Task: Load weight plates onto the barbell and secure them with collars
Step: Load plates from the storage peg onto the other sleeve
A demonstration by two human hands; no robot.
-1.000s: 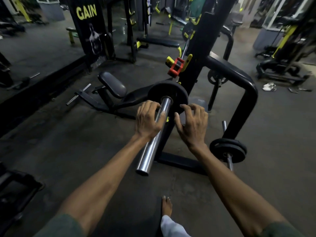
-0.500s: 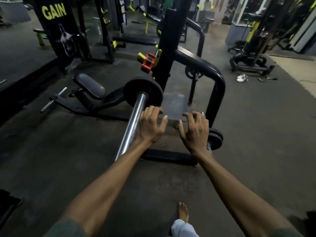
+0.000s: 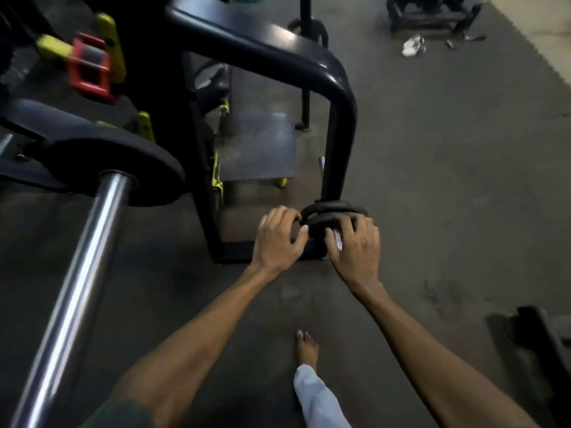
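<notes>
The chrome barbell sleeve (image 3: 77,273) runs from the lower left up to one black weight plate (image 3: 123,162) loaded on it. Low on the rack's storage peg sit two small black plates (image 3: 335,208). My left hand (image 3: 279,239) curls its fingers and thumb around the left rim of the front small plate. My right hand (image 3: 355,245) wraps the right side, with the chrome peg tip showing between its fingers. A red collar (image 3: 89,67) sits on the bar by the yellow rack hooks at upper left, blurred.
The black rack frame (image 3: 336,97) arches over the storage peg, with a flat footplate (image 3: 256,149) behind it. My bare foot (image 3: 307,347) stands on the dark rubber floor. Another machine's edge (image 3: 543,335) shows at right, and white shoes (image 3: 414,46) lie far back.
Both hands left the barbell sleeve and dropped down and right to the small plates on the storage peg. The view tilted down and moved closer to the rack.
</notes>
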